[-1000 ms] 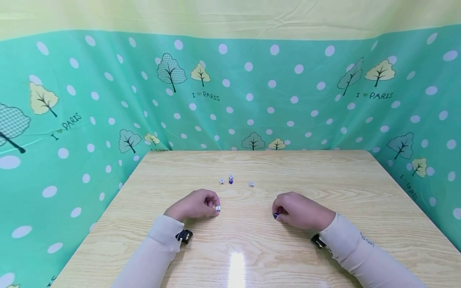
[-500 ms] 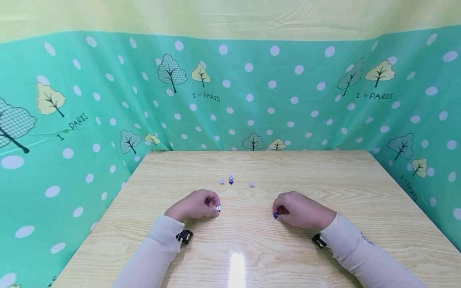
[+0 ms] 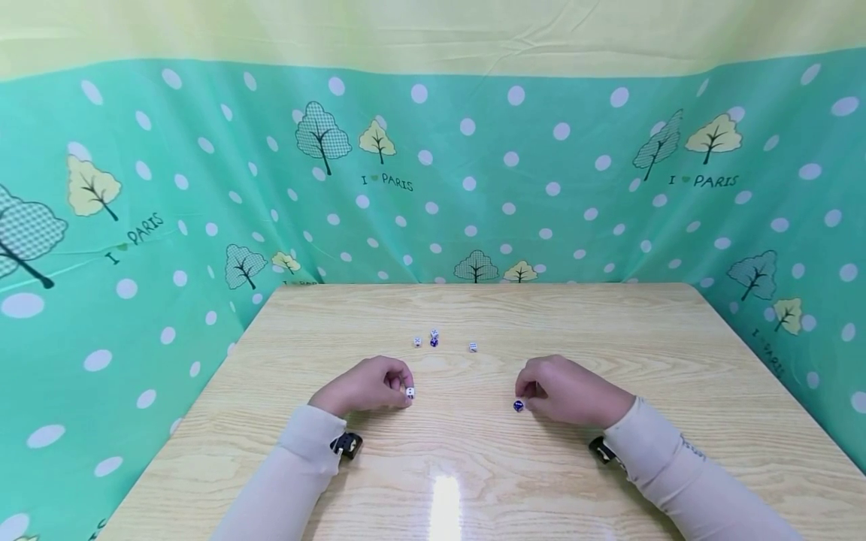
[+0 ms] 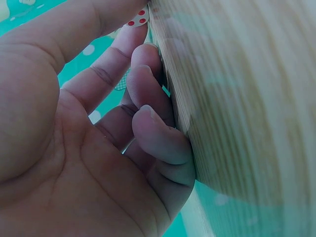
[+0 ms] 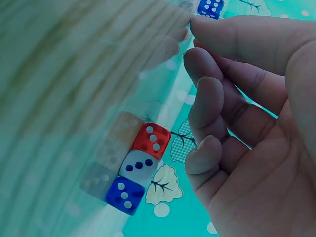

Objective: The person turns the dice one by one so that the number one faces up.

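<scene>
My left hand (image 3: 368,385) pinches a white die (image 3: 410,392) between thumb and index finger, low over the wooden table. The left wrist view shows red dots on this white die (image 4: 138,19), the other fingers curled against the tabletop. A blue die (image 3: 518,406) sits just left of my right hand (image 3: 568,391). In the right wrist view, that blue die (image 5: 211,8) is beyond the thumb, and a gap shows between thumb and index finger. Close to the right hand, a red die (image 5: 152,139), a white die (image 5: 139,165) and a blue die (image 5: 125,196) form a touching row.
Farther back on the table (image 3: 338,315) lie a white die (image 3: 417,342), another white die (image 3: 434,333) against a blue die (image 3: 434,343), and a lone white die (image 3: 473,347). A green dotted curtain (image 3: 487,210) surrounds the table's back and sides.
The right hand's fingers have come off the blue die and drawn slightly to the right, leaving the die in place. My left hand has stayed still with its white die.
</scene>
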The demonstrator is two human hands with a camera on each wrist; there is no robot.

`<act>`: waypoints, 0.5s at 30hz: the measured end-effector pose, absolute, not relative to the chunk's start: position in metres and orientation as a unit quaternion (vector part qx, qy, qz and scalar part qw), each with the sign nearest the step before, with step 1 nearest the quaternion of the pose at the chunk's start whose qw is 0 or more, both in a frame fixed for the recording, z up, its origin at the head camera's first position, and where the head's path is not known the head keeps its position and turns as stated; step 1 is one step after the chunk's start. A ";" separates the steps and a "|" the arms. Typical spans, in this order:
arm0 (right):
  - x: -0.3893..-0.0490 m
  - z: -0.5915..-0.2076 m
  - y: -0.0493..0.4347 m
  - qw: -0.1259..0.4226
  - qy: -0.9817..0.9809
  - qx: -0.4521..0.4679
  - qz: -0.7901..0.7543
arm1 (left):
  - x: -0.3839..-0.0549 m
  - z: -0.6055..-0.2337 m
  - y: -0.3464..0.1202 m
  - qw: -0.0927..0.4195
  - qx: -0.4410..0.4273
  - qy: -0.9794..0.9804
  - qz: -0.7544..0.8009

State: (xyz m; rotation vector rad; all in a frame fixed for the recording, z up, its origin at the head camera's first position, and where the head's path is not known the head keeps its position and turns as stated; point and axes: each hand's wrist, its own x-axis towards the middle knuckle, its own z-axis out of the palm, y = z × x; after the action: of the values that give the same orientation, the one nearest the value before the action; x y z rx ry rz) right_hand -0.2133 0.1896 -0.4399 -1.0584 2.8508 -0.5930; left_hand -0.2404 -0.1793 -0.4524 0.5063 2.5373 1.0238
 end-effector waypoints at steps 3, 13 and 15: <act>-0.214 -0.441 0.190 0.011 0.918 -0.348 -0.188 | -0.240 -0.452 -0.180 0.179 0.179 0.897 0.362; -0.210 -0.439 0.185 0.028 0.908 -0.371 -0.194 | -0.240 -0.452 -0.180 0.179 0.178 0.898 0.361; -0.209 -0.439 0.183 0.030 0.908 -0.375 -0.187 | -0.240 -0.452 -0.180 0.179 0.177 0.899 0.359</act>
State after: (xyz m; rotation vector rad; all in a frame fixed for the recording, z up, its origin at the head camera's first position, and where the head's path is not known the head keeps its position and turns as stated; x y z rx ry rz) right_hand -0.2091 0.1828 -0.4393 -1.1546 2.7977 -0.5759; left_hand -0.2401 -0.1803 -0.4520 0.5014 2.5402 1.0150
